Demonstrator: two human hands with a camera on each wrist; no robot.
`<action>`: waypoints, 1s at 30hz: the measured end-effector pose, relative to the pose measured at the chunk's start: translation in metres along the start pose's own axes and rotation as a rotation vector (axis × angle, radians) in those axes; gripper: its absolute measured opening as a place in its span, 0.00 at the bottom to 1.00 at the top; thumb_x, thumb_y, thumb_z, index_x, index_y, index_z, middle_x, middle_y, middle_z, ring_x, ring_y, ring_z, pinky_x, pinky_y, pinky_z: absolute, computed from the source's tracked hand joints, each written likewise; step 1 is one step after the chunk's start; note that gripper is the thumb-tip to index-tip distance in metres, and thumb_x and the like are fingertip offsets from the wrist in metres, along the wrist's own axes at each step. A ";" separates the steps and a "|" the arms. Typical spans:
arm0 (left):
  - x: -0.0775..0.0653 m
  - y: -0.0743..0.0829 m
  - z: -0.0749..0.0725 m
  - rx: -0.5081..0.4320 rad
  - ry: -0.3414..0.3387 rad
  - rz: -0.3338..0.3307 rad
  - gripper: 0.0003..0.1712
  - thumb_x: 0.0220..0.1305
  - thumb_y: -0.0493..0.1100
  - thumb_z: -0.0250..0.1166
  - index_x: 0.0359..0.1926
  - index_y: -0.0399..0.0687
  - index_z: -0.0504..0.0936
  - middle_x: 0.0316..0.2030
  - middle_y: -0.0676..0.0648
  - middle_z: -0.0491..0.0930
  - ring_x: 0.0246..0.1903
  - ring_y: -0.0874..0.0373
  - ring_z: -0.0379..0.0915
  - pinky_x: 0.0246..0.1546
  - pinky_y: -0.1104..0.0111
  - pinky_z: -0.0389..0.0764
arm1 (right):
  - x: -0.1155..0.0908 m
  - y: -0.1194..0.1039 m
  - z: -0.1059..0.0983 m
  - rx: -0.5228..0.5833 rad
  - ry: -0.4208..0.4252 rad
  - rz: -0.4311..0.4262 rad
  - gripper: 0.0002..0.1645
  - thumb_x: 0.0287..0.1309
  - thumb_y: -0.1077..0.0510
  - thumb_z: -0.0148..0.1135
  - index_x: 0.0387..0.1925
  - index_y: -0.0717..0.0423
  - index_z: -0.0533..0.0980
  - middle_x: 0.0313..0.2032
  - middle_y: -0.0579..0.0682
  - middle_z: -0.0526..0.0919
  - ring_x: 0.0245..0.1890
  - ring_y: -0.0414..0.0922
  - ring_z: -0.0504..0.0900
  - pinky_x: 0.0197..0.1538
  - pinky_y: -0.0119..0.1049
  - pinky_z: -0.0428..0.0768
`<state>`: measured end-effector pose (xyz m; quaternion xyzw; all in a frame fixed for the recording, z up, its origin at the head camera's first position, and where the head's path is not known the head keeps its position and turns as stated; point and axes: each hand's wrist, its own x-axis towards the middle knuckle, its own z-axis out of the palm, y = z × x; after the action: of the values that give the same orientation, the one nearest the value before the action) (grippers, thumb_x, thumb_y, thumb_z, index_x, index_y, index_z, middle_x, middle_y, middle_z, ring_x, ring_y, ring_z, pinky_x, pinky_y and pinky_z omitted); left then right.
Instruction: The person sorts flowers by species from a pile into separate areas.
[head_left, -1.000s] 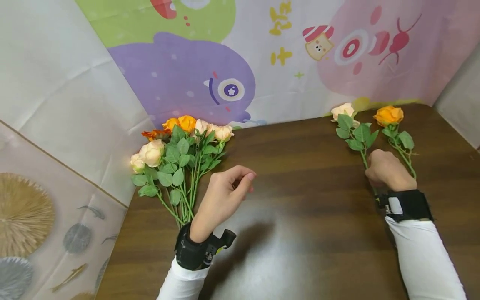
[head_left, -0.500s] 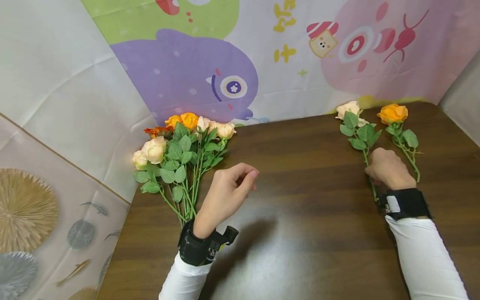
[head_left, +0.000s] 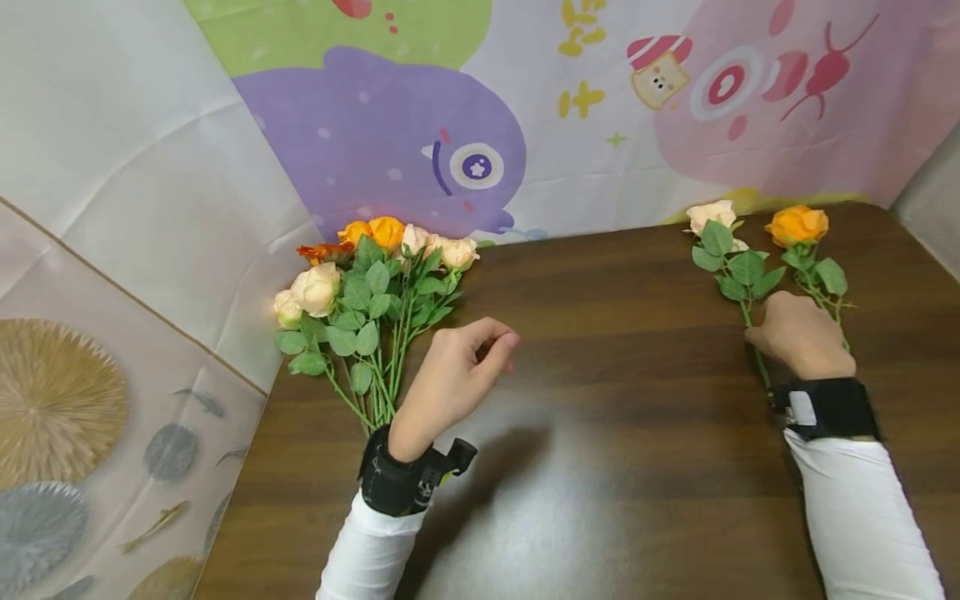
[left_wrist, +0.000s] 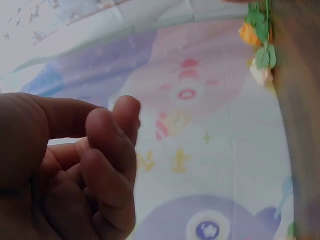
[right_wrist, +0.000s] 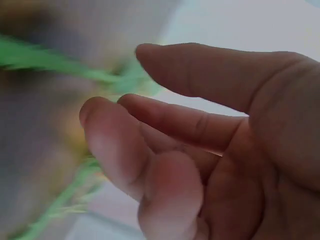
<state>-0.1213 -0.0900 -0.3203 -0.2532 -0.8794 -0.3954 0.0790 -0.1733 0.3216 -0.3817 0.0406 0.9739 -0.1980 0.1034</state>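
Note:
At the right of the table, my right hand [head_left: 802, 337] is over the lower stem of a pale cream rose [head_left: 711, 215]. Its thumb and bent fingers stand apart with nothing between them in the right wrist view, where a blurred green stem [right_wrist: 60, 65] passes beyond the fingertips. Just right of that rose lies an orange rose [head_left: 797, 225], its stem partly behind the hand. My left hand [head_left: 457, 375] hovers over the table, fingers loosely curled. The left wrist view shows this hand [left_wrist: 85, 165] holding nothing.
A bunch of cream, peach and orange roses [head_left: 363, 308] lies at the table's left, stems toward my left wrist. A printed cloth [head_left: 585, 183] rises behind the brown table [head_left: 600, 333], with pale cloth [head_left: 150, 167] along the left side.
The head view has shifted, so the flowers sit further right and a little higher in it. My right hand stays by the pale rose's stem. My left hand keeps its pose.

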 end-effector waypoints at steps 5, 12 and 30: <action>0.003 -0.019 -0.023 0.194 0.057 -0.100 0.09 0.71 0.39 0.59 0.38 0.41 0.85 0.24 0.50 0.81 0.22 0.61 0.72 0.24 0.67 0.74 | -0.015 -0.028 -0.015 0.024 0.129 -0.105 0.19 0.65 0.52 0.59 0.37 0.67 0.80 0.28 0.63 0.81 0.25 0.56 0.78 0.20 0.46 0.72; -0.005 -0.070 -0.062 0.451 0.060 -0.422 0.16 0.71 0.38 0.54 0.23 0.43 0.78 0.16 0.48 0.73 0.15 0.56 0.65 0.18 0.65 0.65 | -0.037 -0.063 -0.026 0.019 0.223 -0.171 0.21 0.67 0.50 0.59 0.48 0.66 0.79 0.34 0.65 0.84 0.25 0.56 0.79 0.18 0.44 0.70; -0.002 -0.134 -0.020 0.655 -0.139 -0.772 0.07 0.62 0.31 0.59 0.34 0.32 0.84 0.30 0.32 0.83 0.25 0.39 0.81 0.24 0.49 0.81 | -0.064 -0.103 -0.017 -0.035 0.210 -0.275 0.20 0.67 0.49 0.60 0.46 0.62 0.79 0.32 0.56 0.85 0.23 0.49 0.79 0.22 0.45 0.73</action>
<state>-0.1887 -0.1802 -0.3948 0.1027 -0.9898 -0.0815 -0.0561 -0.1263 0.2308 -0.3137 -0.0746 0.9790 -0.1878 -0.0262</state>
